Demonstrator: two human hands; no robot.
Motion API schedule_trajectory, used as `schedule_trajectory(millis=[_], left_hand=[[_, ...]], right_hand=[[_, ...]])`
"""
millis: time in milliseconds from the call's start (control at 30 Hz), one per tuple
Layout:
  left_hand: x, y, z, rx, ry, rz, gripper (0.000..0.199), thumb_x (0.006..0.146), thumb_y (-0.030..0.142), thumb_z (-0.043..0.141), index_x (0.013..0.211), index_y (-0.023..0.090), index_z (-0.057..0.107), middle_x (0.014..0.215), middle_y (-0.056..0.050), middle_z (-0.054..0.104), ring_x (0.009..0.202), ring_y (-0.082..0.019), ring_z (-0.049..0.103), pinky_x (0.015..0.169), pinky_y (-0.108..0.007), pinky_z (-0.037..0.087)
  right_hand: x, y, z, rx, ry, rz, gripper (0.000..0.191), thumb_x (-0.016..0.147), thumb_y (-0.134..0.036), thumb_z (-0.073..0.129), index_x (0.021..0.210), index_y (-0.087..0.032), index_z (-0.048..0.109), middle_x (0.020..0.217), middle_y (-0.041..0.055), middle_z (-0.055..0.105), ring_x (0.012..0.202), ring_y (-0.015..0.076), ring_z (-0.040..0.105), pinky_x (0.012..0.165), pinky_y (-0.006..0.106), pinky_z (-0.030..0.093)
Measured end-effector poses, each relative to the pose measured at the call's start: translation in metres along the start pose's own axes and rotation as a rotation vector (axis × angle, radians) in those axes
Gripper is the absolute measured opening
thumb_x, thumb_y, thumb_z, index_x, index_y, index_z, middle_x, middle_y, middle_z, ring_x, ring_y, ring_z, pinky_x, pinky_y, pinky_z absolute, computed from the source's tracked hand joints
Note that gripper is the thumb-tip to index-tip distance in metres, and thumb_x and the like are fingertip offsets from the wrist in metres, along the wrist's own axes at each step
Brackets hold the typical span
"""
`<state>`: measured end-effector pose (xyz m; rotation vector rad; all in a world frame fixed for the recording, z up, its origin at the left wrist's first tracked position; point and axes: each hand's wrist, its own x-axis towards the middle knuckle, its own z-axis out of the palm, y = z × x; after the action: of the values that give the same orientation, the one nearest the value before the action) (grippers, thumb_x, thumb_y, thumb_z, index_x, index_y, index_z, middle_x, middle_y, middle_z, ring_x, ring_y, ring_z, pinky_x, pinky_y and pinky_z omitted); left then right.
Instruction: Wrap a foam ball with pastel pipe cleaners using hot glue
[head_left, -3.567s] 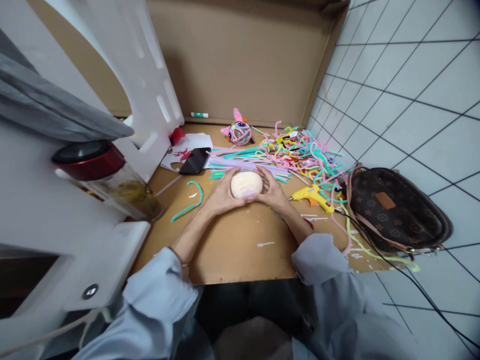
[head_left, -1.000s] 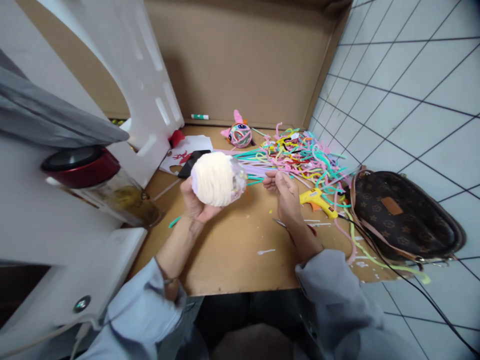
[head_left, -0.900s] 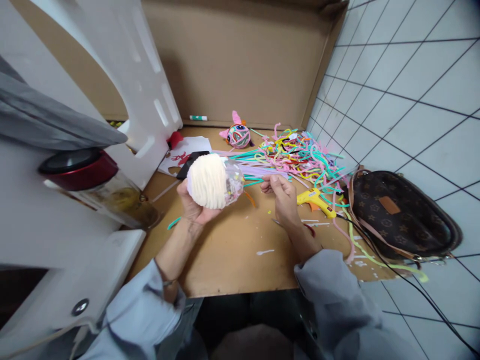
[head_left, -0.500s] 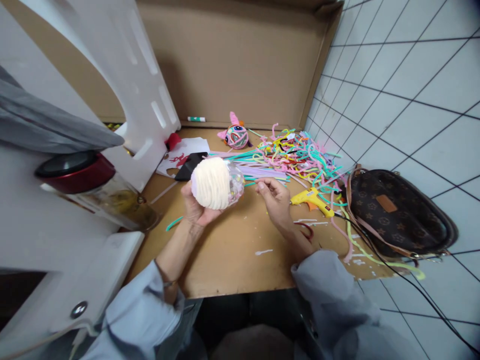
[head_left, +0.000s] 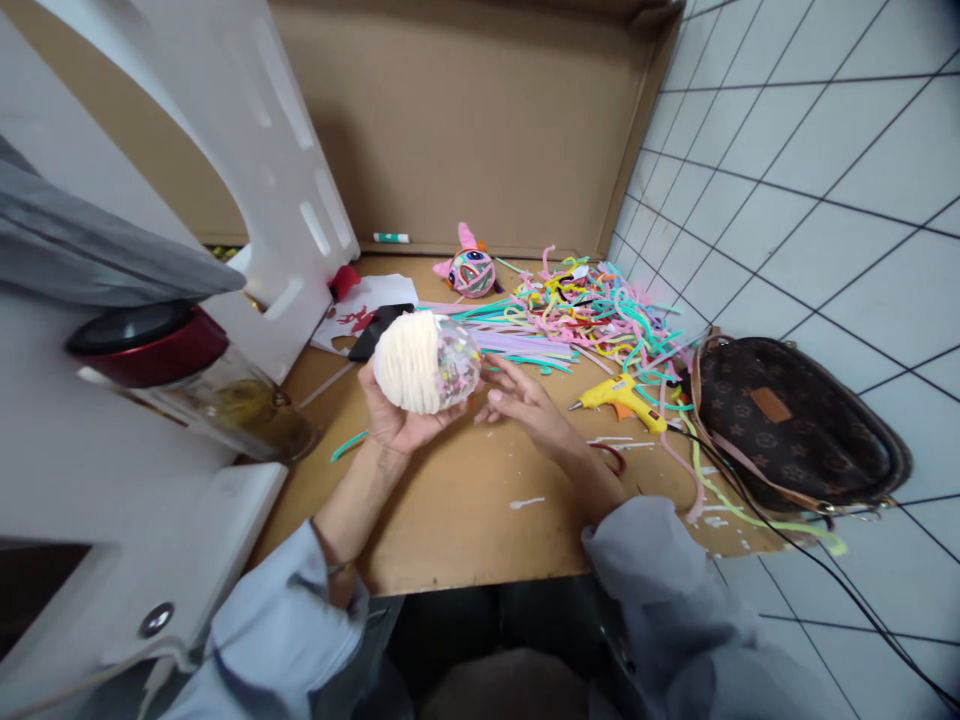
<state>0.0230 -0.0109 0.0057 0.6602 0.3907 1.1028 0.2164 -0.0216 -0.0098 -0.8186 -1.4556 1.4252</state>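
Observation:
A clear plastic ball [head_left: 426, 363] rests in my left hand [head_left: 397, 422], whose fingers curve round its left side and underside. Rows of cream pipe cleaner cover the ball's left half; through the bare right half I see small coloured bits. My right hand [head_left: 525, 405] is at the ball's right side with its fingers apart, the fingertips close to the clear part; whether they touch it I cannot tell. Behind the ball lie straight pipe cleaners [head_left: 525, 343] in lilac and green. A yellow hot glue gun [head_left: 621, 400] lies right of my right hand.
A heap of tangled pipe cleaners [head_left: 600, 310] spreads at the back right, beside a decorated pink ball [head_left: 471, 272]. A brown handbag [head_left: 802, 420] stands at the right, the glue gun's cord running past it. At the left is a glass tea bottle [head_left: 217, 390]. Red-handled scissors [head_left: 611, 458] lie partly under my right forearm.
My right hand has moved left to the ball and its fingers have spread from a pinch. The ball has turned slightly, showing more of its clear side.

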Motion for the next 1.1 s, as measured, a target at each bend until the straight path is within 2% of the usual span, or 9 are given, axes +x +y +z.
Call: schedule_trajectory(millis=[167, 367, 467, 567, 633, 767, 867, 967, 1100], left_hand=[[0.0, 0.0, 0.001, -0.03, -0.014, -0.028, 0.103, 0.05, 0.071, 0.075, 0.138, 0.026, 0.047, 0.122, -0.013, 0.066, 0.109, -0.037, 0.066, 0.07, -0.035, 0.058], [0.001, 0.004, 0.006, -0.012, 0.023, 0.014, 0.091, 0.059, 0.069, 0.069, 0.138, 0.029, 0.047, 0.126, -0.011, 0.065, 0.111, -0.034, 0.065, 0.072, -0.034, 0.059], [0.002, 0.005, 0.009, 0.047, 0.036, 0.03, 0.087, 0.06, 0.066, 0.07, 0.136, 0.028, 0.049, 0.122, -0.01, 0.067, 0.11, -0.033, 0.066, 0.072, -0.035, 0.059], [0.003, 0.003, 0.011, 0.118, 0.033, 0.039, 0.082, 0.063, 0.065, 0.068, 0.134, 0.027, 0.051, 0.125, -0.01, 0.067, 0.112, -0.033, 0.065, 0.077, -0.039, 0.059], [0.004, -0.001, 0.012, 0.164, 0.018, 0.05, 0.08, 0.065, 0.064, 0.067, 0.135, 0.027, 0.05, 0.127, -0.01, 0.066, 0.115, -0.034, 0.064, 0.086, -0.045, 0.058], [0.008, -0.013, 0.007, 0.286, 0.002, 0.054, 0.083, 0.063, 0.06, 0.072, 0.133, 0.021, 0.052, 0.124, -0.013, 0.067, 0.119, -0.036, 0.061, 0.099, -0.052, 0.051], [0.01, -0.023, -0.002, 0.451, 0.058, 0.148, 0.083, 0.058, 0.053, 0.078, 0.128, 0.016, 0.055, 0.12, -0.015, 0.067, 0.118, -0.038, 0.06, 0.099, -0.049, 0.05], [0.01, -0.026, -0.006, 0.69, 0.079, 0.269, 0.085, 0.054, 0.051, 0.081, 0.128, 0.017, 0.055, 0.124, -0.013, 0.063, 0.117, -0.036, 0.057, 0.101, -0.046, 0.047], [0.004, -0.024, 0.002, 1.009, 0.061, 0.29, 0.088, 0.056, 0.053, 0.081, 0.131, 0.018, 0.05, 0.127, -0.012, 0.06, 0.115, -0.035, 0.057, 0.104, -0.049, 0.043]], right_hand=[[0.002, 0.005, 0.001, 0.042, -0.039, 0.001, 0.057, 0.066, -0.043, 0.082, 0.116, -0.022, 0.064, 0.107, 0.0057, 0.072, 0.089, 0.0164, 0.068, 0.084, 0.031, 0.055], [0.003, -0.014, -0.022, -0.175, 0.24, -0.056, 0.034, 0.073, -0.049, 0.071, 0.089, -0.019, 0.067, 0.078, 0.0032, 0.07, 0.068, 0.0158, 0.065, 0.072, 0.034, 0.056], [-0.001, -0.026, -0.036, -0.505, 0.503, -0.167, 0.03, 0.082, -0.045, 0.06, 0.092, -0.018, 0.068, 0.089, 0.0096, 0.072, 0.081, 0.0221, 0.067, 0.08, 0.041, 0.055], [-0.006, -0.03, -0.047, -0.967, 0.812, -0.246, 0.034, 0.088, -0.034, 0.053, 0.115, -0.018, 0.066, 0.127, 0.0165, 0.065, 0.116, 0.0336, 0.057, 0.1, 0.055, 0.043], [-0.009, -0.029, -0.051, -1.164, 0.883, -0.206, 0.043, 0.088, -0.025, 0.05, 0.13, -0.019, 0.058, 0.147, 0.0174, 0.05, 0.127, 0.0393, 0.048, 0.104, 0.063, 0.036], [-0.009, -0.028, -0.054, -1.198, 0.808, -0.111, 0.053, 0.084, -0.011, 0.041, 0.135, -0.015, 0.056, 0.142, 0.0221, 0.051, 0.12, 0.0384, 0.054, 0.099, 0.059, 0.042], [-0.007, -0.029, -0.049, -1.064, 0.719, -0.25, 0.054, 0.08, -0.009, 0.045, 0.13, -0.02, 0.061, 0.131, 0.0161, 0.054, 0.12, 0.0306, 0.054, 0.1, 0.048, 0.047], [-0.004, -0.029, -0.041, -0.771, 0.555, -0.321, 0.049, 0.08, -0.022, 0.059, 0.129, -0.024, 0.06, 0.133, 0.0117, 0.052, 0.119, 0.0257, 0.055, 0.099, 0.043, 0.05], [-0.003, -0.026, -0.034, -0.296, 0.272, -0.118, 0.057, 0.083, -0.053, 0.064, 0.13, -0.022, 0.057, 0.129, 0.0125, 0.06, 0.12, 0.0261, 0.058, 0.103, 0.046, 0.048]])
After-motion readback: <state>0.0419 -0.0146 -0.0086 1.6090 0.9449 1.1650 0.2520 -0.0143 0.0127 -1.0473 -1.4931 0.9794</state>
